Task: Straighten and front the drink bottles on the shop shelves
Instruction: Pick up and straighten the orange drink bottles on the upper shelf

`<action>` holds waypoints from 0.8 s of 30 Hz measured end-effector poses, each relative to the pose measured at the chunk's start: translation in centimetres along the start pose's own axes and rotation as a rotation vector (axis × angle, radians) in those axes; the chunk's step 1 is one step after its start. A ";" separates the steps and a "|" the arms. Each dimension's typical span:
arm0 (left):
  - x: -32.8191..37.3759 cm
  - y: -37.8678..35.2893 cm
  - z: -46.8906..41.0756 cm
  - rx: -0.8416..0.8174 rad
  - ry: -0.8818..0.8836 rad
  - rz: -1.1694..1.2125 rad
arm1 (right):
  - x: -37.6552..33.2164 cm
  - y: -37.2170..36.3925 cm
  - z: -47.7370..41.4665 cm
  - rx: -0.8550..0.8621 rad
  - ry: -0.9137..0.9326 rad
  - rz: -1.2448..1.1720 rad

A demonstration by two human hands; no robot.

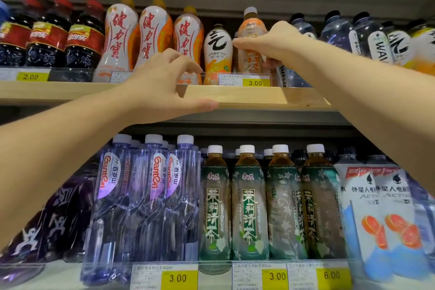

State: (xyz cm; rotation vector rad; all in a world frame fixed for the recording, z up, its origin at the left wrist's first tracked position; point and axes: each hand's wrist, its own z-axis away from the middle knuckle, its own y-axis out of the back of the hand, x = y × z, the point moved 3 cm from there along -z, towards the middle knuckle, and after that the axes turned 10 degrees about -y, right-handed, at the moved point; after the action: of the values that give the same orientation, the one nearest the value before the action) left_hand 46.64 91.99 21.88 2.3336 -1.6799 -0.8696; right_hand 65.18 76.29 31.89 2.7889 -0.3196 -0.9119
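The right hand [273, 42] masks the tea bottle's [250, 23] middle, the left hand [162, 85] hides a white-orange bottle's [188, 33] foot, purple bottles [47, 219] blur off the left edge, and the bottom edge cuts the lower tags [179, 278], their fine print unreadable.
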 end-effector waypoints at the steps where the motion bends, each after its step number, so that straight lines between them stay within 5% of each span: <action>1: 0.0 0.0 0.0 0.001 0.001 0.001 | 0.0 -0.2 -0.1 0.003 -0.006 0.003; 10: -0.3 -0.2 0.0 0.013 -0.020 -0.006 | -0.9 0.3 0.3 -0.006 0.002 0.078; 15: -0.4 -0.2 0.0 0.003 -0.033 -0.008 | -3.6 0.4 2.0 0.304 0.401 0.273; 17: -0.4 -0.1 0.1 -0.002 -0.034 -0.008 | -4.9 -0.3 2.4 0.233 0.489 0.243; 24: 0.0 -0.1 0.4 0.011 -0.029 -0.019 | -7.0 -3.3 1.6 0.059 0.327 0.346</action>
State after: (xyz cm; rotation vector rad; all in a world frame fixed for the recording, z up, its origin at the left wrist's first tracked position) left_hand 46.51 92.14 21.50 2.3587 -1.6811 -0.9041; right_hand 59.21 81.06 33.72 2.7462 -0.7525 -0.3674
